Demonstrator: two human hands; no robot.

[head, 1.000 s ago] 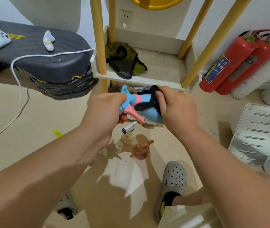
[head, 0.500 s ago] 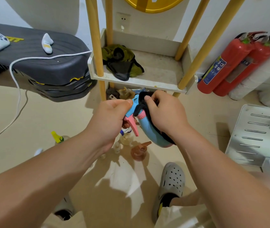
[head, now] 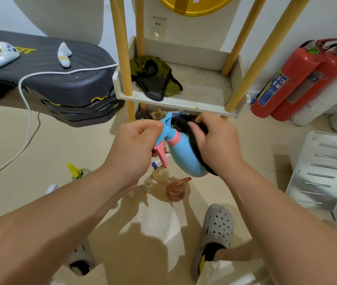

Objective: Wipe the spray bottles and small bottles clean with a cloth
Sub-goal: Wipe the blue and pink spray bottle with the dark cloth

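Note:
A blue spray bottle (head: 185,156) with a pink collar and pink trigger hangs in front of me, tilted, its base pointing down to the right. My left hand (head: 136,145) grips its blue spray head. My right hand (head: 215,145) holds a black cloth (head: 192,138) pressed round the bottle's right side and neck. On the floor below stand a brown spray bottle (head: 175,190), a clear spray bottle with a blue and white nozzle (head: 159,171), a yellow-nozzled bottle (head: 77,171) and small clear bottles (head: 148,184).
A white shelf (head: 204,93) on yellow poles (head: 122,48) holds a green and black rag (head: 155,77). A dark bench (head: 46,75) with a white cord stands left. Two red fire extinguishers (head: 286,83) are right, a metal panel (head: 328,171) beside them. My grey shoes (head: 217,229) are on the floor.
The bottle has swung from lying sideways to hanging base-down. My right hand with the cloth has slid along the body to its right side and neck.

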